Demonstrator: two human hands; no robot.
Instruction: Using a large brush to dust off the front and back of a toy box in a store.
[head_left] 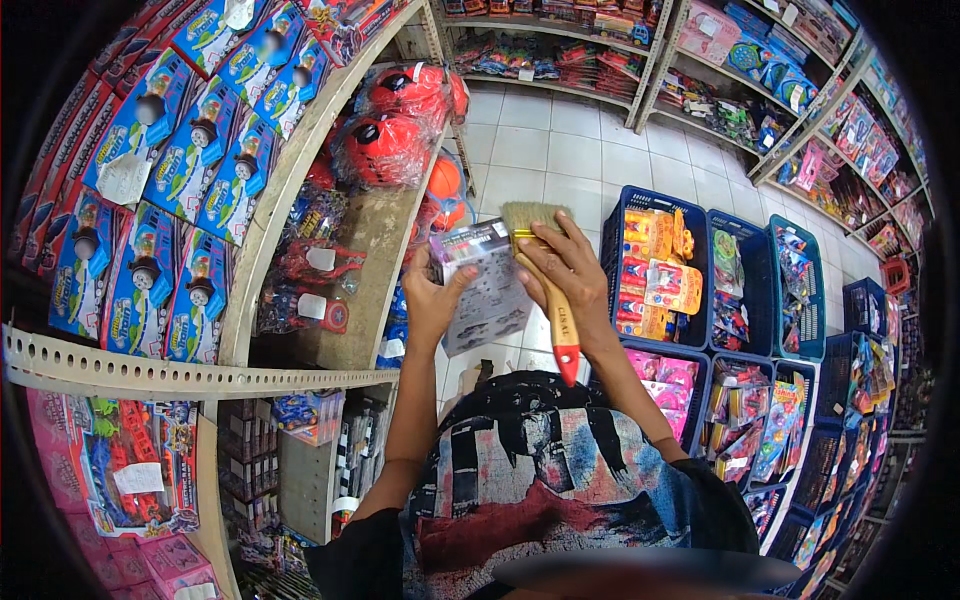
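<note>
While the left hand (432, 300) steadies a grey toy box (484, 285) at chest height beside the shelf (370, 235), the right hand (570, 270) grips a paintbrush (545, 270) against it. Box judged light, crushable; best held by its edges.

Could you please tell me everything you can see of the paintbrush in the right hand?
The paintbrush has pale tan bristles, a metal band and a light wooden handle ending in a red tip. It is held bristles up, away from the person, by the right hand, and the bristles rest by the top edge of the grey box.
</note>
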